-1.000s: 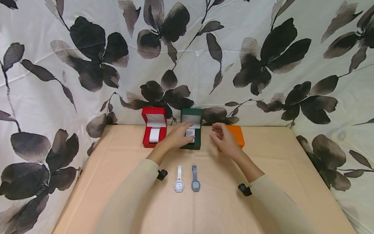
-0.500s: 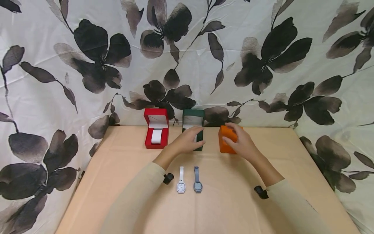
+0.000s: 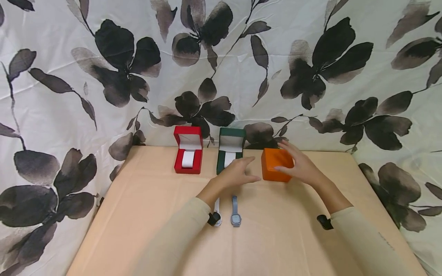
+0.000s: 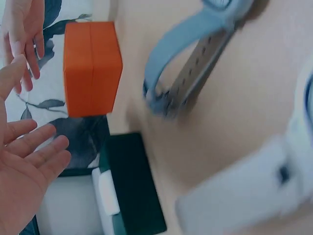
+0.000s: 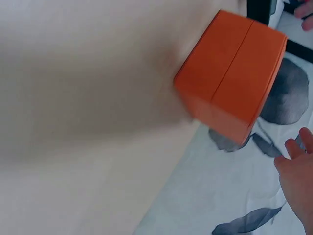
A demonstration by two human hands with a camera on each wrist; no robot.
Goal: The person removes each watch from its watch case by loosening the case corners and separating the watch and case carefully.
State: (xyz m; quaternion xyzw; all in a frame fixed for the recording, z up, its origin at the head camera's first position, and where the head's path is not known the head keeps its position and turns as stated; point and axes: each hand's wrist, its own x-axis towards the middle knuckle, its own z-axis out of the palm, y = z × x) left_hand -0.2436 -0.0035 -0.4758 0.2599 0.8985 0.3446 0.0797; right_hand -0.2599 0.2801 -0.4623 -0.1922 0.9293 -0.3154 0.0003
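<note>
A closed orange box [image 3: 274, 163] stands on the tan table [image 3: 276, 237], right of an open green box [image 3: 230, 151] and an open red box [image 3: 188, 155], each with a white cushion. My left hand [image 3: 241, 173] hovers in front of the green box with its fingers stretched toward the orange box, holding nothing. My right hand [image 3: 299, 166] spreads along the orange box's right side, fingers straight. The left wrist view shows the orange box [image 4: 92, 68] with a narrow gap to my right hand [image 4: 22, 34]. A grey-blue watch [image 3: 236, 212] and a white watch [image 3: 217, 219] lie flat near my left wrist.
A white cloth with dark flowers [image 3: 310, 57] hangs right behind the boxes and down both table sides. The three boxes stand in a row at the far edge. The watches lie mid-table; the white one is partly hidden by my left sleeve.
My left hand left the green box's cushion and slid right toward the orange box. My right hand went from the orange box's left front to its right side.
</note>
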